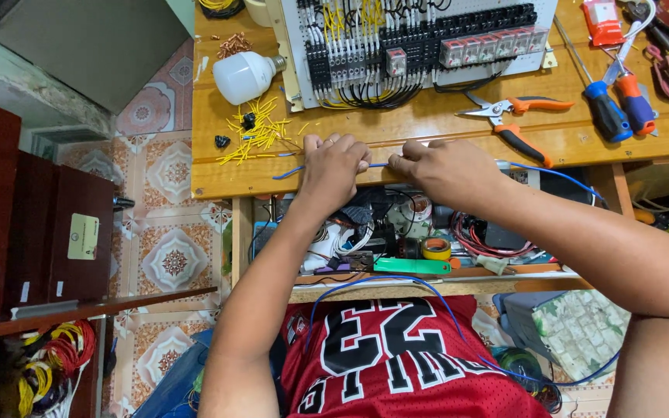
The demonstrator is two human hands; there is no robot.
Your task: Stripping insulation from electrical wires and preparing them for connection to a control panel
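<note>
Blue insulated wire (378,165) runs along the front edge of the wooden worktop (427,128), stretched between both hands. Left hand (333,166) has its grip pressed together, pinching the wire; a loose end trails out at its 9 o'clock. Right hand (447,169) has its grip pressed together on the same wire, just beside the left hand at its 3 o'clock. Beyond the right hand, the wire continues toward 3 o'clock, drops off the worktop edge and loops down across the red jersey (396,364).

Reference positions, taken from the hands:
- 12 o'clock: white wiring panel (420,39) with rows of black terminal blocks and yellow, white and black leads.
- 10 o'clock: scattered yellow wire offcuts (261,131); further out, a white light bulb (245,76) lying on its side.
- 1 o'clock: orange-handled cutters (512,120), lying flat, well apart from the right hand.
- 2 o'clock: two screwdrivers, one with a blue handle (607,108), one with a red and blue handle (635,101), lying side by side.
- 6 o'clock: lower shelf (427,267) under the worktop, holding a yellow tape roll (436,248), a green flat tool and tangled cables.

Patterned floor tiles (168,193) lie at 9 o'clock of the worktop.
</note>
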